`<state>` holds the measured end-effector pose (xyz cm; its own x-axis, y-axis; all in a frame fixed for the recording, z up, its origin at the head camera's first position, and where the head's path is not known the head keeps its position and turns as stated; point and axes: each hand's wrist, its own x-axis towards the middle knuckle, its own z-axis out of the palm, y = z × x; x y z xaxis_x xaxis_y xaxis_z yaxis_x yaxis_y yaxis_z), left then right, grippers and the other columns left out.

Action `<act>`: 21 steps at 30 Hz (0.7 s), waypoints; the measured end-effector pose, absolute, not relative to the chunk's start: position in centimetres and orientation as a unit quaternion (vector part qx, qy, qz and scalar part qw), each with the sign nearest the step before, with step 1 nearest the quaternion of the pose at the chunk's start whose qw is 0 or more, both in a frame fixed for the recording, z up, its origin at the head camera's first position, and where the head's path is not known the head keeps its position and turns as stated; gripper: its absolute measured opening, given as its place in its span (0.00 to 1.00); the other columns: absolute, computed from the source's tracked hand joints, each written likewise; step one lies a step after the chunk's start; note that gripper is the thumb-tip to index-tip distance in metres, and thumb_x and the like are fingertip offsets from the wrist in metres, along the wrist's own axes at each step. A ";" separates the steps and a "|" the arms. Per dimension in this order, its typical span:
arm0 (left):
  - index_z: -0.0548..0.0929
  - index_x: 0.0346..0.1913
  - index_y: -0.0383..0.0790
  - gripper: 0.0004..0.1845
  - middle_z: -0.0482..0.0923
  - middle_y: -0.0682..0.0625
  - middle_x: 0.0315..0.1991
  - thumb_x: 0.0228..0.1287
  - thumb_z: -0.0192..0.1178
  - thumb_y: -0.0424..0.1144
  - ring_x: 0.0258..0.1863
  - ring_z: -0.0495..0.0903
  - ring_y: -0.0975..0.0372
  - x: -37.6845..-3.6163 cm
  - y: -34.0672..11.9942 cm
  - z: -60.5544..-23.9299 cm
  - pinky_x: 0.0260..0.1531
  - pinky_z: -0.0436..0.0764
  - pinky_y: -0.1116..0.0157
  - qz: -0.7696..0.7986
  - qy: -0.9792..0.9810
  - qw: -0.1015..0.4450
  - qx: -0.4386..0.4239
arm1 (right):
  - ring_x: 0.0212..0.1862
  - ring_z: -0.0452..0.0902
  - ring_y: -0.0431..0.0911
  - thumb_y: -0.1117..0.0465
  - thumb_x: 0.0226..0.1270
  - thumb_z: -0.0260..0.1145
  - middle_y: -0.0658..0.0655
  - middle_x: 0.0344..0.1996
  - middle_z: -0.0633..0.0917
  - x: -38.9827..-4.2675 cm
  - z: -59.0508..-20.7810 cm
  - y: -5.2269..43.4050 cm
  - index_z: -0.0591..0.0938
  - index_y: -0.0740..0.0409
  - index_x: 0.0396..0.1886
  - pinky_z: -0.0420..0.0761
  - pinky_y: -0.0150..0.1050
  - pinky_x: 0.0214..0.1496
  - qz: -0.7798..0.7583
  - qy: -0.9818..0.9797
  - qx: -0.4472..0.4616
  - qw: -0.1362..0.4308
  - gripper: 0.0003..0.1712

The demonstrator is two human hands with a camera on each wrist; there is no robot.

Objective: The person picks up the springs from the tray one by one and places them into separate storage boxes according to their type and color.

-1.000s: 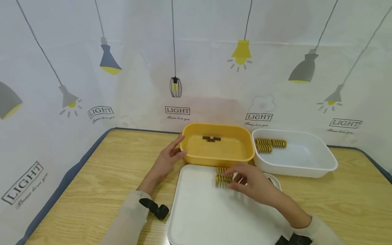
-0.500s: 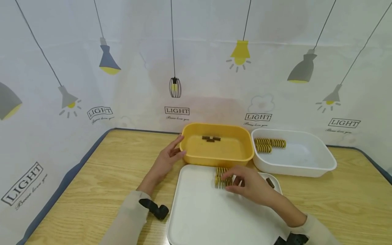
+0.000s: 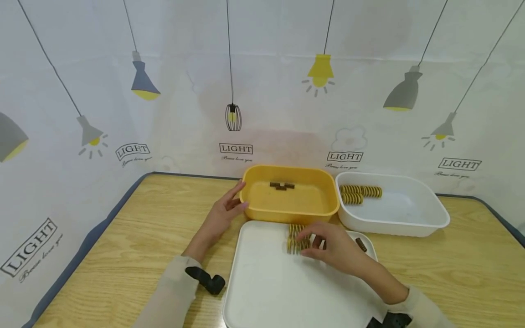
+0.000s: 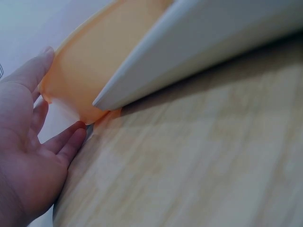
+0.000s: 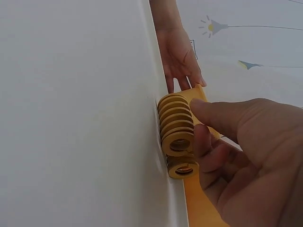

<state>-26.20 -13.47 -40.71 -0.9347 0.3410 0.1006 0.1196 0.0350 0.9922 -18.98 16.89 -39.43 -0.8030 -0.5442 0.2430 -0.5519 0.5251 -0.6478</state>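
right hand (image 3: 334,248) pinches the yellow coiled metal springs (image 3: 296,238) lying on the white plastic tray (image 3: 262,282); left hand (image 3: 223,212), fingers straight, braces the yellow plastic bin (image 3: 289,213). best to grip one spring by its ends, keeping neighbours from rolling.

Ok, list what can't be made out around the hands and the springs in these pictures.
- Head view: the right hand covers part of the yellow springs; their count is unclear.
- Head view: the dark pieces in the yellow bin are too small to identify.
- Left wrist view: the left hand is cut off by the frame edge; the table is blurred.
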 end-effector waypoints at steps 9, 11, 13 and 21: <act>0.59 0.74 0.46 0.33 0.46 0.58 0.75 0.70 0.57 0.38 0.67 0.61 0.47 -26.2 -13.6 -40.6 0.64 0.64 0.54 0.671 0.720 0.084 0.160 | 0.28 0.75 0.37 0.62 0.53 0.76 0.47 0.38 0.84 -19.0 -39.7 16.8 0.85 0.50 0.43 0.77 0.32 0.27 0.374 -0.875 0.306 -0.023 0.16; 0.59 0.74 0.47 0.33 0.46 0.58 0.75 0.70 0.57 0.38 0.67 0.61 0.47 -26.2 -13.6 -40.6 0.64 0.64 0.55 0.670 0.720 0.085 0.159 | 0.27 0.74 0.37 0.61 0.53 0.76 0.46 0.37 0.84 -18.9 -39.7 16.7 0.85 0.49 0.43 0.76 0.31 0.27 0.371 -0.878 0.301 -0.033 0.16; 0.59 0.74 0.47 0.32 0.46 0.58 0.75 0.70 0.57 0.38 0.67 0.61 0.47 -26.2 -13.6 -40.6 0.64 0.64 0.55 0.669 0.721 0.086 0.158 | 0.27 0.74 0.37 0.60 0.53 0.76 0.45 0.37 0.84 -18.9 -39.8 16.7 0.85 0.48 0.43 0.76 0.31 0.27 0.369 -0.879 0.298 -0.044 0.16; 0.58 0.74 0.46 0.33 0.45 0.57 0.76 0.70 0.57 0.38 0.67 0.61 0.47 -26.1 -13.6 -40.6 0.64 0.64 0.54 0.668 0.721 0.086 0.162 | 0.28 0.74 0.38 0.57 0.53 0.76 0.45 0.39 0.83 -18.7 -40.0 16.7 0.83 0.48 0.45 0.78 0.32 0.31 0.381 -0.870 0.301 -0.086 0.18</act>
<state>-26.12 -13.58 -40.55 -0.9331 0.3475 0.0926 0.1185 0.0540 0.9915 -18.74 16.68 -40.00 -0.8038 -0.5895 0.0793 -0.4583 0.5288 -0.7144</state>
